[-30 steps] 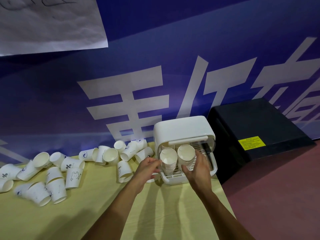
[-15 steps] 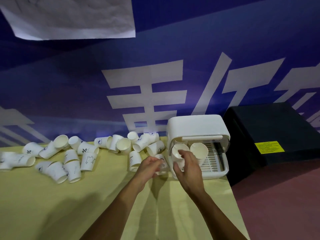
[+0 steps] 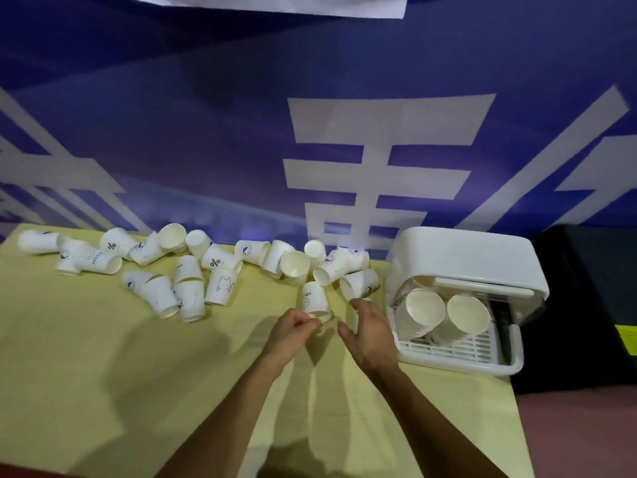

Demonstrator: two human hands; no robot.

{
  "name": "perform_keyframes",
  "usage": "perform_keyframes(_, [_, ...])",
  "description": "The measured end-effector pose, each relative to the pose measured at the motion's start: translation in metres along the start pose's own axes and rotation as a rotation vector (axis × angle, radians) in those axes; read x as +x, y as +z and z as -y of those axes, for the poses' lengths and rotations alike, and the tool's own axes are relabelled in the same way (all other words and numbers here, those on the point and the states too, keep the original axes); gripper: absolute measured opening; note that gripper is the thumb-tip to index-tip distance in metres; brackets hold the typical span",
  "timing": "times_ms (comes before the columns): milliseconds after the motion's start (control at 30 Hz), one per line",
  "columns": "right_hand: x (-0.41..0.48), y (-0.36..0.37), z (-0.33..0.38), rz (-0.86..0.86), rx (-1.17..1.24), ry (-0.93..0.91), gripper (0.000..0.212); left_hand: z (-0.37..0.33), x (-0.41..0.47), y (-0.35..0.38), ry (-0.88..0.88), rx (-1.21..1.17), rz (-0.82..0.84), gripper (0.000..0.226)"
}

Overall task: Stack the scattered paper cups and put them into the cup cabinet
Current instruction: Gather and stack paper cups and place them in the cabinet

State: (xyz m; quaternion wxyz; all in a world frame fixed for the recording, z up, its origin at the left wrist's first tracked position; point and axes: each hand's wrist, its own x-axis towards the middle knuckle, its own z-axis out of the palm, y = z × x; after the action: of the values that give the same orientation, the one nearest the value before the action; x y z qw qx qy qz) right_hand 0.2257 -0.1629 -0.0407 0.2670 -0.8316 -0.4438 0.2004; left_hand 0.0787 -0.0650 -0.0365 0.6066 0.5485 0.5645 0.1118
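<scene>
The left hand [image 3: 291, 334] has its fingers curled in, the tips pinched at the rim of an upside-down cup [image 3: 315, 300] that stands just beyond them; whether they truly grip the rim cannot be told. That cup is white paper with dark lettering and a small curved mark on its side. The right hand [image 3: 370, 334] is half open, thumb and fingers spread apart and holding nothing, its fingertips near another cup [image 3: 358, 284] that lies on its side just past them.

Beyond and to the left of both hands, the loose cups [image 3: 193, 270] lie strewn across the yellow table [image 3: 86, 357], some tipped on their sides, some mouth down, a few nested in twos. They are white, several printed with a percent sign, a rabbit or short words.

To the right of the right hand, close beside it, the white cabinet [image 3: 462, 257] stands open. Two stacks [image 3: 444, 315] lean in it, mouths facing out, on a slotted tray [image 3: 462, 351].
</scene>
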Motion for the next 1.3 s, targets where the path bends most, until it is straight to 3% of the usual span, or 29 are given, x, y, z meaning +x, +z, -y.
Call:
perform_keyframes(333, [0.076,0.011,0.005,0.046,-0.205,0.009,0.052,-0.004,0.081,0.0,-0.011,0.104,-0.114,0.035])
perform_keyframes(600, [0.131,0.032,-0.002,0.206,-0.431,-0.048,0.079,0.004,0.114,0.021,-0.073,0.065,-0.159,0.051])
perform_keyframes(733, [0.142,0.04,-0.004,0.255,-0.463,-0.081,0.07,0.011,0.116,0.024,-0.114,0.014,-0.124,0.052])
perform_keyframes(900, [0.139,0.033,-0.001,0.117,-0.342,-0.154,0.067,0.018,0.112,0.01,-0.129,-0.055,-0.08,0.051])
perform_keyframes(1100, [0.099,0.012,0.026,-0.211,0.091,-0.166,0.051,0.005,0.093,0.002,-0.1,-0.194,-0.094,0.053])
perform_keyframes(1200, [0.072,-0.007,0.041,-0.236,0.306,-0.074,0.054,-0.006,0.078,0.005,-0.085,-0.31,-0.068,0.054])
perform_keyframes(1300, [0.039,-0.029,0.045,-0.26,0.373,-0.054,0.057,-0.014,0.057,0.008,-0.082,-0.417,0.01,0.06])
